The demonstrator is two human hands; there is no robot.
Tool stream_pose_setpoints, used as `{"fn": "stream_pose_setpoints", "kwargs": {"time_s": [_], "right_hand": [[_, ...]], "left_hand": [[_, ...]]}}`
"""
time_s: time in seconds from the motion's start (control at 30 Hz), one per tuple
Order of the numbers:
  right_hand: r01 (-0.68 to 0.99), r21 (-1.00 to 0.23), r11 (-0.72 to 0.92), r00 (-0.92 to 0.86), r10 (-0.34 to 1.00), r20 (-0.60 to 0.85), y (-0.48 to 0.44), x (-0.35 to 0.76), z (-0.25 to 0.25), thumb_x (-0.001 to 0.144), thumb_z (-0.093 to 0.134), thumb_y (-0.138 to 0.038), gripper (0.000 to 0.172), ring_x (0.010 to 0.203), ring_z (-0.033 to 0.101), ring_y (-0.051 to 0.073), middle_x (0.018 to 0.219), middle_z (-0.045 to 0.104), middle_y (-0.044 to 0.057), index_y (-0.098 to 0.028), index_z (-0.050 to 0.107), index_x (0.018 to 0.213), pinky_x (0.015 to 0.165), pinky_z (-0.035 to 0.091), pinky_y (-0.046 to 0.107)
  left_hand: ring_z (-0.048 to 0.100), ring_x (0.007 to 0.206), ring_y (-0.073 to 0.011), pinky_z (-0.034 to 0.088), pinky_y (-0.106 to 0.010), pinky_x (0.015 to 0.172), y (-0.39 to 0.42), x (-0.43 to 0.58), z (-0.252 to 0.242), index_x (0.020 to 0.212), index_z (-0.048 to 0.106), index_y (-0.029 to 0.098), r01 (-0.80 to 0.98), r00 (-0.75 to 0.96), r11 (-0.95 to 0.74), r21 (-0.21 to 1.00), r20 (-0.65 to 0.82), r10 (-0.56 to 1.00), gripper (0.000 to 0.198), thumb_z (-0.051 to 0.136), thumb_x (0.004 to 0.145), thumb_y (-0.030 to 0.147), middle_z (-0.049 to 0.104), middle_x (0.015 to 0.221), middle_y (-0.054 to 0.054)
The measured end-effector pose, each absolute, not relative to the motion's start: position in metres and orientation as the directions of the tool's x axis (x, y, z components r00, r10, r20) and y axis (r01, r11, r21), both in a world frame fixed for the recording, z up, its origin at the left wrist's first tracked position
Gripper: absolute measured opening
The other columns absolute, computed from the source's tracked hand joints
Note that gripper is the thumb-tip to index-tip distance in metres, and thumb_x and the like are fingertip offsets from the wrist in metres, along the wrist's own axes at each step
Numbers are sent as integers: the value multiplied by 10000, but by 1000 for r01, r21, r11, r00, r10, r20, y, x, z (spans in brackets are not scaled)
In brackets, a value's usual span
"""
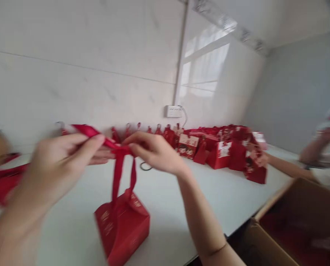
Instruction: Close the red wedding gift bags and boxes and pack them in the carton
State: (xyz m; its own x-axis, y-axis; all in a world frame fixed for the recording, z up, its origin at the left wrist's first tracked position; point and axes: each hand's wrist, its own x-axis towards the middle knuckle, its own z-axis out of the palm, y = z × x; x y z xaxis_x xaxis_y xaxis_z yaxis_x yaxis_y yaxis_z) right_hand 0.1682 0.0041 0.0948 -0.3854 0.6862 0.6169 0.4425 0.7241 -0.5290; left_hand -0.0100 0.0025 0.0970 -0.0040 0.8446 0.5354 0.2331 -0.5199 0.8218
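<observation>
A red gift box (123, 225) with gold lettering is in front of me at the white table, slightly tilted. Two strands of red ribbon (117, 173) rise from its top to my hands. My left hand (70, 155) pinches the ribbon, whose loose end sticks up past the fingers. Close beside it, my right hand (151, 149) is closed on the ribbon near where the strands meet. Motion blur hides the exact finger positions, and I cannot tell whether a knot is formed there.
Many red gift boxes (220, 147) stand along the wall on the white table (176, 199). A cardboard box (273, 236) with red items is at lower right. More red material (6, 184) lies at left. Another person's arm (315, 147) shows at far right.
</observation>
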Motion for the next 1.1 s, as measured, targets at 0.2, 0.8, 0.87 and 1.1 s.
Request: {"fn": "stream_pose_setpoints", "kwargs": {"time_s": [0.2,0.8,0.87,1.1], "right_hand": [[512,-581,633,-441,774,455,1,196,99,847,493,-256,199,684,560,110,811,628,32,-160,637,946,569,423,226],[872,-457,175,-277,946,-166,8,278,33,744,548,-397,299,754,587,184,817,639,48,-198,664,933,620,432,267],[882,-447,148,-257,947,-193,9,279,21,728,581,-398,303,759,597,192,853,659,58,-194,672,932,631,441,275],[638,-650,414,-382,902,200,-6,205,14,876,452,-406,322,903,602,184,976,665,82,-156,650,920,780,448,277]], "left_hand": [[696,665,-212,591,-291,582,-22,-46,76,700,642,129,209,-67,-317,925,337,939,325,615,756,447,726,762,-83],[678,765,-252,576,-347,651,-87,-136,-17,775,663,158,460,-88,245,853,-231,969,442,534,728,578,708,896,-130],[667,826,-267,566,-362,670,-86,-139,-22,912,636,153,575,-74,258,777,-264,962,475,516,729,575,683,969,-141],[608,960,-252,487,-394,856,-70,-98,-6,1118,541,227,855,-29,-117,506,270,962,499,387,783,563,563,1211,-86]]}}
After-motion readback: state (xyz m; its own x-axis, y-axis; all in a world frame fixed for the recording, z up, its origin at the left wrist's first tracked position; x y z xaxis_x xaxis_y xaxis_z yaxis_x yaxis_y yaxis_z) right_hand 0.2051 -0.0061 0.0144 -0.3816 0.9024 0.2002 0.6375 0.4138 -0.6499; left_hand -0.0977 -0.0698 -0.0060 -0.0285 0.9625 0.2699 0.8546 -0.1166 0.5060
